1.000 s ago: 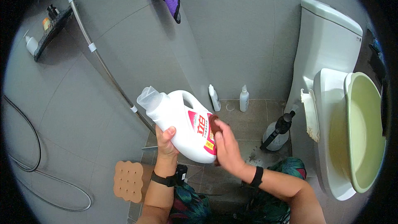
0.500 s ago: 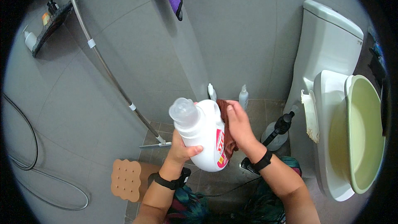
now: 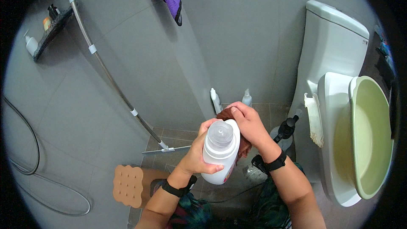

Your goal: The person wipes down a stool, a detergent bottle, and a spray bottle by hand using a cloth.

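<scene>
A white plastic detergent bottle [image 3: 220,154] with a clear cap is held up in front of me, its cap end tilted toward me. My left hand [image 3: 198,152] grips it from the left side, thumb across the front. On the far right side of the bottle, my right hand [image 3: 249,124] presses a brown cloth [image 3: 244,147] against it, fingers bent over the cloth. The bottle hides part of the cloth and the left fingertips. Both wrists wear black straps.
A toilet [image 3: 335,46] stands at right, with a pale green basin [image 3: 360,144] on its lid. Beside it is a pump sprayer [image 3: 285,132]. A long-handled squeegee [image 3: 114,82] leans at left near a tan stool [image 3: 131,186]. Two white bottles stand by the wall, one a slim bottle [image 3: 215,100].
The bottle has turned so its cap faces me more and its red label has swung mostly out of sight. My right hand has curled further around the cloth.
</scene>
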